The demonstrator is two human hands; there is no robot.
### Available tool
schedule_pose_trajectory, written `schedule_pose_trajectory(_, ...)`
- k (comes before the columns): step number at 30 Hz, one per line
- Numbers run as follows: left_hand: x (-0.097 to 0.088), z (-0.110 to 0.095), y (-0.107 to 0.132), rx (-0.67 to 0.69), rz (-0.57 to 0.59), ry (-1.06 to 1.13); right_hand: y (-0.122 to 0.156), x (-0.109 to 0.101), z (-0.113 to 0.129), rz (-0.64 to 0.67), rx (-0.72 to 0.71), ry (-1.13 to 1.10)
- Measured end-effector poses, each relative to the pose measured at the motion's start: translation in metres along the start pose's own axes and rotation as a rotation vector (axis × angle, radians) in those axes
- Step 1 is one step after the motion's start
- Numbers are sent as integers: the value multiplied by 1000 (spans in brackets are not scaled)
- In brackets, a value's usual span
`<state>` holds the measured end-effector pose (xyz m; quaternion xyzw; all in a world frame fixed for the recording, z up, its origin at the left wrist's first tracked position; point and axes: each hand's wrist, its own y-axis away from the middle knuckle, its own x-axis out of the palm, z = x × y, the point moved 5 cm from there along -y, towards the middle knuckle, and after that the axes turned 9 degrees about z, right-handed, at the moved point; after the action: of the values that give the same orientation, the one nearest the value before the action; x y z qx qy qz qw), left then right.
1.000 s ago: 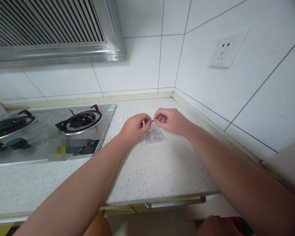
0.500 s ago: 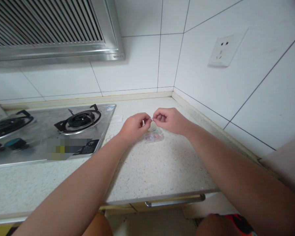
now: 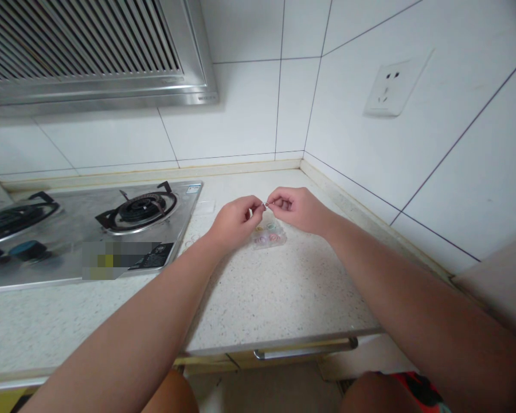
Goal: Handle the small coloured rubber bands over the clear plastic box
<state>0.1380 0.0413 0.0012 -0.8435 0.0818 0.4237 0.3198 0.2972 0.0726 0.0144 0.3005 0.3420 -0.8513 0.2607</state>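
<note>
Both my hands meet over the speckled countertop [image 3: 266, 298], just above a small clear plastic bag [image 3: 269, 237] holding several small coloured rings. My left hand [image 3: 236, 221] is closed in a pinch, thumb against forefinger. My right hand [image 3: 296, 207] is pinched the same way. The two pinches touch at a tiny thin item [image 3: 264, 205] between the fingertips, too small to name. The bag lies flat on the counter below the fingers.
A steel gas hob [image 3: 90, 229] with two burners lies to the left, under a range hood [image 3: 86, 51]. White tiled walls form a corner behind, with a wall socket [image 3: 389, 86] on the right. A drawer handle [image 3: 305, 351] runs under the counter's front edge.
The hands have hardly moved; both pinches stay together above the bag. The view has shifted slightly.
</note>
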Motion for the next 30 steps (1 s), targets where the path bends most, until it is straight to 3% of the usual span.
schedule_pose_trajectory(13, -3, -1, 2, -9, -53, 47, 1, -4, 4, -58, -3, 36)
schedule_pose_trajectory(30, -2, -1, 2, 1, -38, 59, 0, -7, 7, -61, -9, 38)
